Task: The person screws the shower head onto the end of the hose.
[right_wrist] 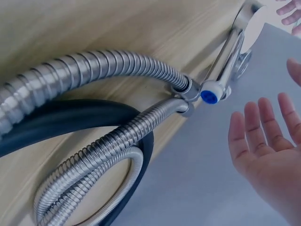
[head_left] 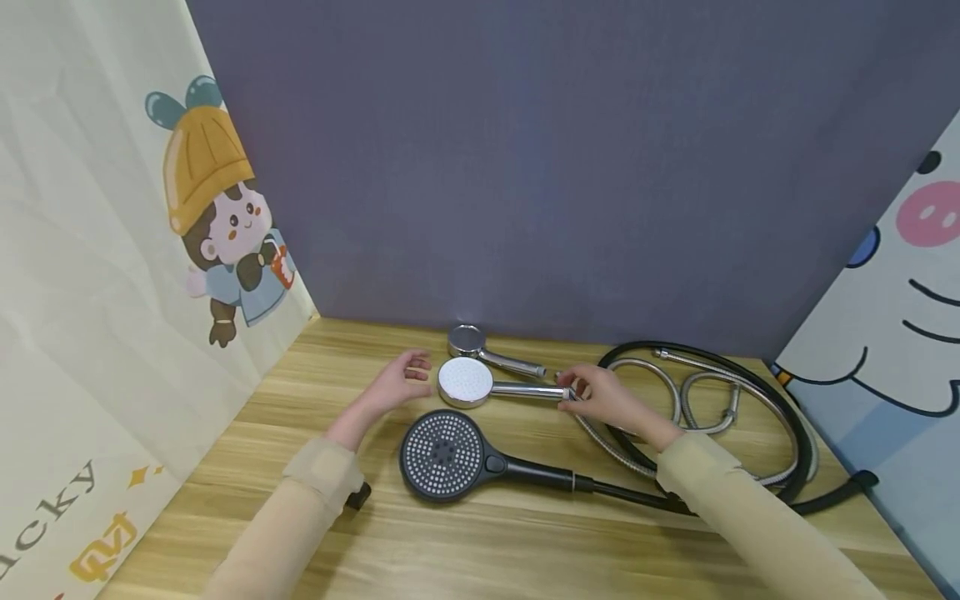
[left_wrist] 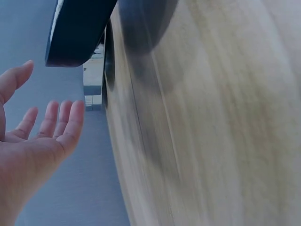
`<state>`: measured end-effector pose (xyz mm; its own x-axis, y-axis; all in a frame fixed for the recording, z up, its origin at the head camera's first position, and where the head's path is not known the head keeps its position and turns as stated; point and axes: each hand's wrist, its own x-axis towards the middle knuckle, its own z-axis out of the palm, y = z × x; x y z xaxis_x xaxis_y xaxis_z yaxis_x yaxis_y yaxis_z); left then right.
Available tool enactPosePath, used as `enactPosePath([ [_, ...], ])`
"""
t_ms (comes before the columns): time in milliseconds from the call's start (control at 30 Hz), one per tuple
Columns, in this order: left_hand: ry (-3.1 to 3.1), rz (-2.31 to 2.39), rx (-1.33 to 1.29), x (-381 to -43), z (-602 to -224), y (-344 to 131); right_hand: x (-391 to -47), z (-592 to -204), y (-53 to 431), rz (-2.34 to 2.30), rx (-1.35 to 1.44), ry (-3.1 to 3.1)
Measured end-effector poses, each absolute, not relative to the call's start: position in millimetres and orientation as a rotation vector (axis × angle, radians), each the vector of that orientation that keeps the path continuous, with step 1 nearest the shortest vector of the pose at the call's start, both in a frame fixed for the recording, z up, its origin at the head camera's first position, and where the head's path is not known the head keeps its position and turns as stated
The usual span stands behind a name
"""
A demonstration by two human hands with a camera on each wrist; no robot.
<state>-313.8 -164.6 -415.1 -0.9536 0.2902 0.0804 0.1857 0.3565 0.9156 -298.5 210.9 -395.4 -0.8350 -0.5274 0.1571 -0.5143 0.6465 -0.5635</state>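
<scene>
A chrome hand shower (head_left: 465, 382) with a white face lies face up on the wooden table, its handle (head_left: 525, 390) pointing right. Left of its head is my left hand (head_left: 390, 383), fingers loosely bent, holding nothing. My right hand (head_left: 600, 396) is at the handle's end; the right wrist view shows its fingers (right_wrist: 254, 132) relaxed and apart from the handle. A blue inlet (right_wrist: 210, 96) shows in the handle's end, next to the end of a metal hose (right_wrist: 127, 66). In front lies a black hand shower (head_left: 442, 456), joined to a black hose (head_left: 637, 497).
Behind lies a smaller chrome hand shower (head_left: 513, 363). Coiled silver hoses (head_left: 708, 429) and the black hose fill the right side. A grey panel (head_left: 525, 167) stands at the back, with printed cloths (head_left: 82, 250) at the sides. A small black object (head_left: 358, 497) is by my left sleeve.
</scene>
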Motion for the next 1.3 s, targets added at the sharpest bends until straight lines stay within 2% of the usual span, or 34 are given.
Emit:
enactPosePath([
  [267,2.503,1.652,0.414,-334,-428,-162,-319,-406,211,-0.953,-0.764,2.849],
  [500,2.444,1.659,0.358,-348,-435,-163,-333,-416,213,-0.997,-0.769,2.826],
  [733,2.427,1.63,0.441,-349,-437,-158,-339,-424,213,-1.039,-0.742,2.778],
  [1000,2.375,1.637,0.303,-353,-441,-149,-345,-434,213,-1.039,-0.762,2.756],
  [1300,2.345,1.664,0.304,-352,-444,-148,-350,-442,210,-0.981,-0.779,2.808],
])
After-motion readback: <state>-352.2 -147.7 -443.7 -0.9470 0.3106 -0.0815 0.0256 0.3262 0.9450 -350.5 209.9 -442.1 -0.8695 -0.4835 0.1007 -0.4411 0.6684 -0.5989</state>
